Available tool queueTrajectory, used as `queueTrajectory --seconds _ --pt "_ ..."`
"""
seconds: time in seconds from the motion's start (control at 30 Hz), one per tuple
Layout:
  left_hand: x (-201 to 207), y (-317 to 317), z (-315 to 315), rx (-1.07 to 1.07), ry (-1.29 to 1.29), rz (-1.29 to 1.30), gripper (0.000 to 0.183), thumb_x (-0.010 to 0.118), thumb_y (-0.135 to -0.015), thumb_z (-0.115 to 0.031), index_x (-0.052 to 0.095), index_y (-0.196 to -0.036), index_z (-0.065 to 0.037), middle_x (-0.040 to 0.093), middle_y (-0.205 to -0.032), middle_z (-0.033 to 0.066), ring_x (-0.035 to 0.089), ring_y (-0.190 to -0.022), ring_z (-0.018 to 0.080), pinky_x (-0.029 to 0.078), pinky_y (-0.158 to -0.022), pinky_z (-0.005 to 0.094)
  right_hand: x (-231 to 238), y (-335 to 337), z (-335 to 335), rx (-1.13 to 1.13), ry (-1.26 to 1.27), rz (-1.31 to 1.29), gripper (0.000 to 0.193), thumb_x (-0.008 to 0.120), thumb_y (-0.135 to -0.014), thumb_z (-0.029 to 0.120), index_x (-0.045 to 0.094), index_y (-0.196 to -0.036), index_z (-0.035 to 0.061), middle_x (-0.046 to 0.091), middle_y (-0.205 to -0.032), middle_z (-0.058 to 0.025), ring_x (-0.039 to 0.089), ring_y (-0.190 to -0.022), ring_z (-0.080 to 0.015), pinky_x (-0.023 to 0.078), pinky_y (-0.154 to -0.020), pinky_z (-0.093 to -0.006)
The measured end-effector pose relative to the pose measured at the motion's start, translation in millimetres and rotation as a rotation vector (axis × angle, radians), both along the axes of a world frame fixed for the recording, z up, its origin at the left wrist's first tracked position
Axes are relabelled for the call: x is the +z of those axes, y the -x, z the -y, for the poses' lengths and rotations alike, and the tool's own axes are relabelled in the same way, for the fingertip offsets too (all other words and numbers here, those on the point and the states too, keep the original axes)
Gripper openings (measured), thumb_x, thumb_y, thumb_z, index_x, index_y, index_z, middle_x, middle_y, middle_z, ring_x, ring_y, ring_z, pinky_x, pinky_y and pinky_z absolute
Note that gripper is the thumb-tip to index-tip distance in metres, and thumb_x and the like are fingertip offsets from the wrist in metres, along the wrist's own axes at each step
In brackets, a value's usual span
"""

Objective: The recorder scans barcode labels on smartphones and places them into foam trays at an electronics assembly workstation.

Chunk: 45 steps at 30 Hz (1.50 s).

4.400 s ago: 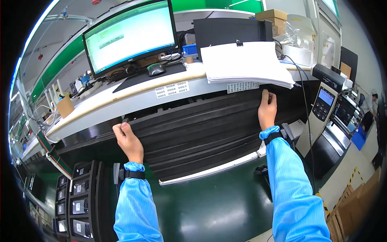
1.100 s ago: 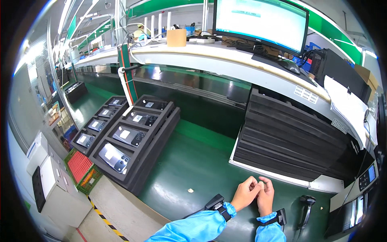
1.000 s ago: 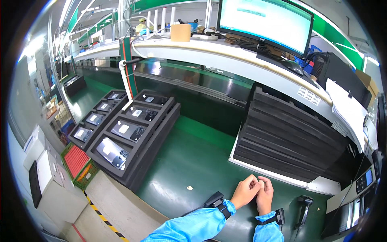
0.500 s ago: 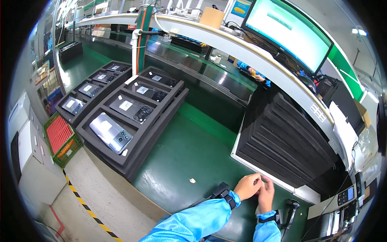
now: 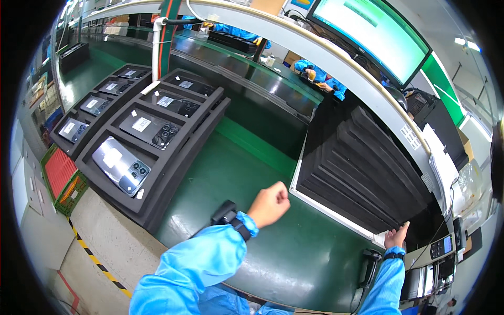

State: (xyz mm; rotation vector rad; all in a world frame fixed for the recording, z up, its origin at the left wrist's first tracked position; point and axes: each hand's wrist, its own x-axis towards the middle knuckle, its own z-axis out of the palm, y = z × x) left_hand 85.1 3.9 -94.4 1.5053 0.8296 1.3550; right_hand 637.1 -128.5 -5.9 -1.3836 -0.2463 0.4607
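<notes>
My left hand (image 5: 269, 203) is closed above the green work surface, left of the stack of black foam trays (image 5: 357, 173). Its curled fingers hide whatever they may hold. Farther right, my right hand (image 5: 396, 236) is at the near right corner of that stack, thumb apart from the fingers and nothing visible in it. From here I cannot tell whether its fingertips touch the foam. A handheld scanner (image 5: 369, 266) lies on the table beside my right forearm. Well to the left, a smartphone (image 5: 121, 165) with a shiny back lies in the nearest compartment of a black foam tray (image 5: 89, 167).
More phones with white labels fill two rows of trays at left. A white post (image 5: 156, 52) rises behind them. A monitor (image 5: 375, 37) stands on the shelf (image 5: 320, 44) above the stack. A green crate (image 5: 71, 191) sits on the floor. Another person's hands (image 5: 325, 85) work across the line.
My hands have parted: the left went left and up, the right moved right to the foam stack. The view shifted, and a small pale scrap on the table is no longer visible.
</notes>
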Motion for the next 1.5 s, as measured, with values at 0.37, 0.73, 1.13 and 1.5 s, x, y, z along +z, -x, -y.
queueTrajectory --seconds 0.37,0.73,1.13,1.5 --pt "8.2 36.1 -25.9 0.122 0.071 -0.041 0.017 0.068 -0.084 0.0 0.052 -0.079 -0.004 0.054 -0.066 -0.0024 0.047 -0.06 0.0039 0.04 -0.055 0.0236 -10.2 34.3 -26.3 0.004 0.042 -0.161 0.129 0.047 -0.075 0.095 -0.006 -0.165 0.0197 -0.009 -0.173 -0.009 0.003 -0.159 -0.0313 0.003 -0.125 -0.0507" --pt "13.6 9.7 -31.6 0.038 -0.029 -0.161 0.035 0.07 -0.093 -0.019 0.056 -0.121 -0.002 0.066 -0.105 0.0095 0.064 -0.092 0.0177 0.052 -0.08 0.0327 19.6 -20.1 -9.7 0.692 0.038 -0.391 0.099 0.039 -0.09 0.084 0.029 -0.162 0.0163 0.029 -0.168 -0.0072 0.025 -0.154 -0.0322 0.015 -0.124 -0.0548" --pt "11.5 -63.7 -56.7 -0.142 -0.111 0.022 0.076 0.059 -0.099 -0.036 0.025 -0.157 0.0 0.029 -0.162 0.0227 0.028 -0.151 0.0378 0.024 -0.124 0.0433 28.6 -0.4 -32.3 0.566 -0.146 -0.674 0.094 0.043 -0.094 0.076 0.033 -0.159 0.0096 0.029 -0.167 -0.0097 0.026 -0.153 -0.036 0.019 -0.125 -0.0567" --pt "18.1 -54.0 -62.8 -0.177 -0.171 -0.158 0.095 0.068 -0.092 -0.041 0.017 -0.159 0.003 0.022 -0.163 0.0307 0.026 -0.152 0.0425 0.026 -0.123 0.0431 -5.2 -89.5 -31.2 0.427 -0.054 -0.591 0.078 0.038 -0.1 0.064 0.039 -0.156 0.009 0.037 -0.163 -0.0102 0.037 -0.147 -0.0363 0.028 -0.123 -0.0545"
